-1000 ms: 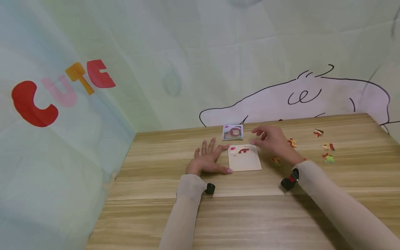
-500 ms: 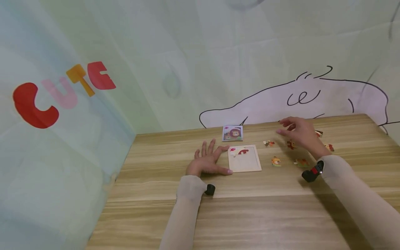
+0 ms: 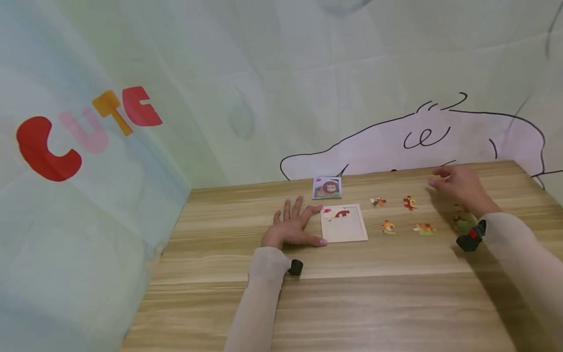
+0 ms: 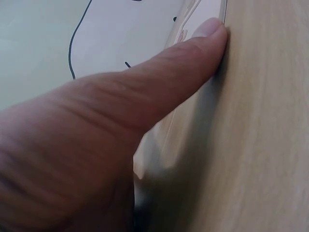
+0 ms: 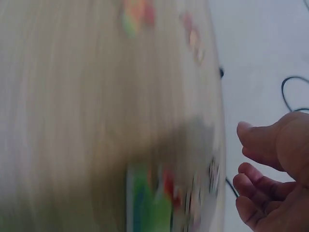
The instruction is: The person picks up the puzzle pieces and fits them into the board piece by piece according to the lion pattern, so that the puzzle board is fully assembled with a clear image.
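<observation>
The hands are well apart. In the head view, the left hand (image 3: pixel 291 231) spreads its fingers, with its index finger and thumb touching the left edge of a square puzzle board (image 3: pixel 345 232) on the wooden surface (image 3: pixel 352 313). Printed pieces (image 3: pixel 342 213) fill part of the board's upper end. A lion picture card (image 3: pixel 327 187) lies just beyond it. The right hand (image 3: pixel 462 188) hangs above the surface at the right, fingers loosely bent, with no piece visible in its grasp. Four loose pieces (image 3: pixel 409 203) lie between the board and that hand; more (image 3: pixel 462 223) lie under its wrist.

In the left wrist view, the thumb (image 4: pixel 178 65) rests against the board's edge.

In the right wrist view, the thumb and fingers are apart; the colourful pieces below are blurred.
</observation>
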### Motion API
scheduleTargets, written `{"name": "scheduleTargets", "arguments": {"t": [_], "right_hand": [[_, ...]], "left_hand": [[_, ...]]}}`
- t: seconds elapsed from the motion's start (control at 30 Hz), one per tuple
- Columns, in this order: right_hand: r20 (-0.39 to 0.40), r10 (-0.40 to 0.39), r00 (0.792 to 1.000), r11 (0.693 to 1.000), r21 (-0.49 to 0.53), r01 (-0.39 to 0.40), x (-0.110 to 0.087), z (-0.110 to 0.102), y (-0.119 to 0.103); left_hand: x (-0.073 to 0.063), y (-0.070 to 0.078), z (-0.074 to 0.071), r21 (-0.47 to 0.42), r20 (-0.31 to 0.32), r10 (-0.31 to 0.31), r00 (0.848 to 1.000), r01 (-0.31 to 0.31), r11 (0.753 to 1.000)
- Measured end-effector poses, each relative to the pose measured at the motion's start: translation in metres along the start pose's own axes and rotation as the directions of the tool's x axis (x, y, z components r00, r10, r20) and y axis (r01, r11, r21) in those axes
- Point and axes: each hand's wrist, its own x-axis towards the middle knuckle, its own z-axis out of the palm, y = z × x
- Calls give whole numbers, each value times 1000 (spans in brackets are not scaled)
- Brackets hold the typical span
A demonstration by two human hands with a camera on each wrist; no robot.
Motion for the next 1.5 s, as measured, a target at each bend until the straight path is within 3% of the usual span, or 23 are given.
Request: {"name": "scheduleTargets", "arguments": {"t": [0.23, 0.4, 0.53, 0.73, 1.1, 1.5], "right_hand": [[71, -48, 996, 987, -152, 58, 4, -11, 23], [123, -10, 992, 976, -215, 36, 3, -15, 31], [99, 13, 995, 987, -159, 3, -1, -14, 33], [-15, -50, 999, 996, -77, 48, -5, -5, 30], [-178, -142, 974, 990, -24, 140, -10, 7, 0], [-190, -154, 970, 977, 117, 178, -20, 21, -48]], "left_hand": [[-3, 1, 0, 1, 5, -6, 1000, 6, 1000], [-4, 2, -1, 4, 11, -8, 1000, 8, 1000], [-7, 6, -3, -3, 11, 0, 1000, 0, 1000], [-11, 10, -6, -9, 21, -1, 1000, 1, 1000], [-8, 5, -3, -7, 11, 3, 1000, -3, 1000], [-10, 8, -5, -4, 1, 11, 1000, -11, 1000]]}}
